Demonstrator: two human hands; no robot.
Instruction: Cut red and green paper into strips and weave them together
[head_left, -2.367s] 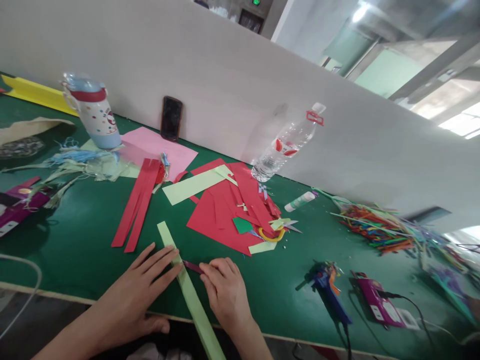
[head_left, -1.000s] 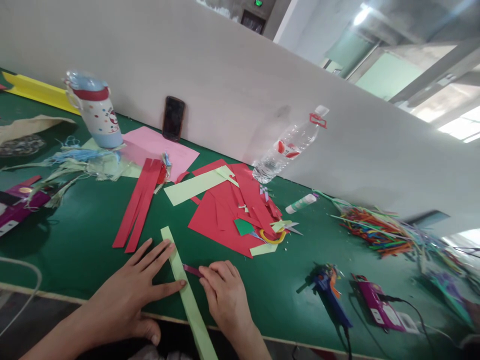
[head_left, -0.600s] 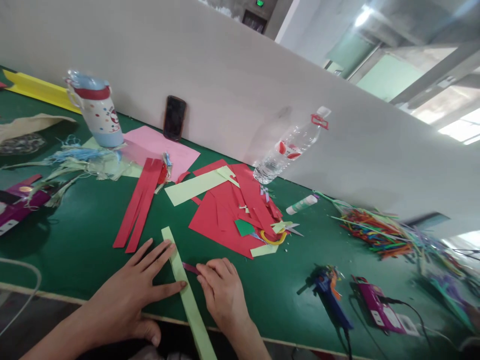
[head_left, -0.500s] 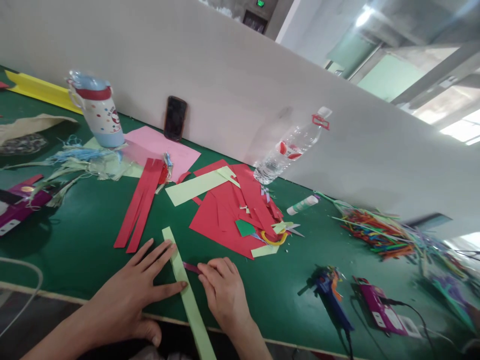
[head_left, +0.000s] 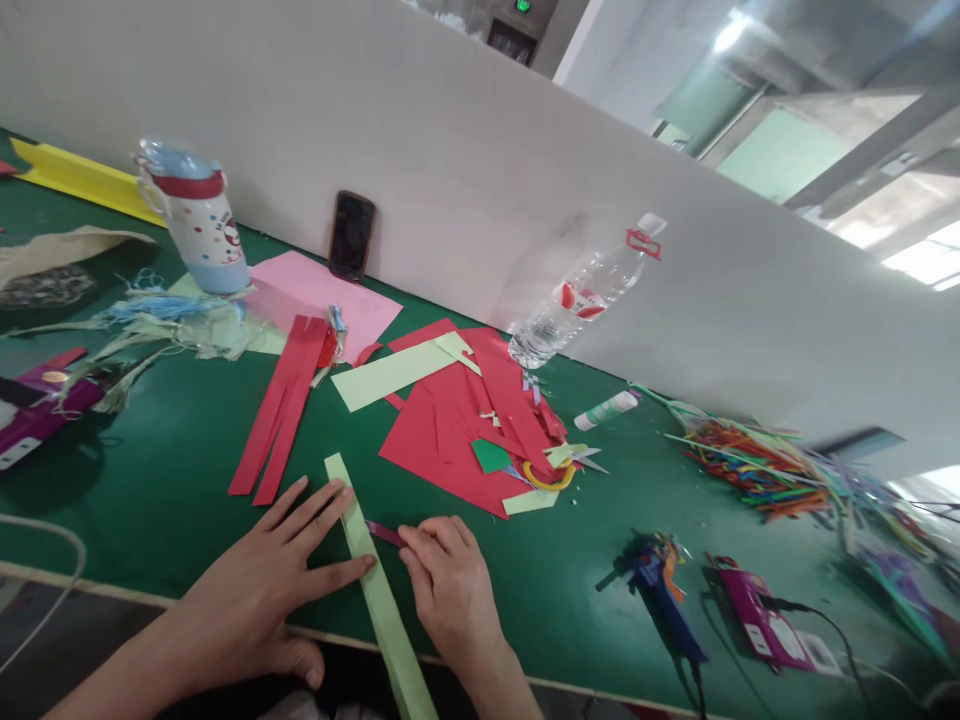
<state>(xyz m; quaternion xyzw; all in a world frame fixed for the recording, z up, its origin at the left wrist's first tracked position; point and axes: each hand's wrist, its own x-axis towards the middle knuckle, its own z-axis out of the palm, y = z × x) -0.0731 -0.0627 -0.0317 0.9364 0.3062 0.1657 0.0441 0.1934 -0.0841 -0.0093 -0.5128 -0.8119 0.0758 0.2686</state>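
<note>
A long pale green paper strip point(head_left: 358, 535) slants across the front of the table, its near end passing over the edge. My left hand point(head_left: 259, 580) lies with fingers spread, fingertips pressing on the strip's left side. To the right of it, my right hand point(head_left: 454, 590) is closed around a slim purple tool point(head_left: 384, 533) whose tip meets the strip's right edge. Most of that tool is hidden in my fingers, so its exact kind does not show. Two red paper strips point(head_left: 277, 420) rest beyond my left hand.
Red paper sheets point(head_left: 420, 430), yellow-handled scissors point(head_left: 551, 478) and a glue stick point(head_left: 606, 410) lie ahead. A plastic bottle point(head_left: 581, 300), a phone point(head_left: 351, 235) and a flask point(head_left: 199, 225) stand near the partition. A blue glue gun point(head_left: 671, 600) lies right, its cord running off the front.
The near end of the green strip has shifted slightly right and now shows a lengthwise line, like a fold or split. Both hands are almost still.
</note>
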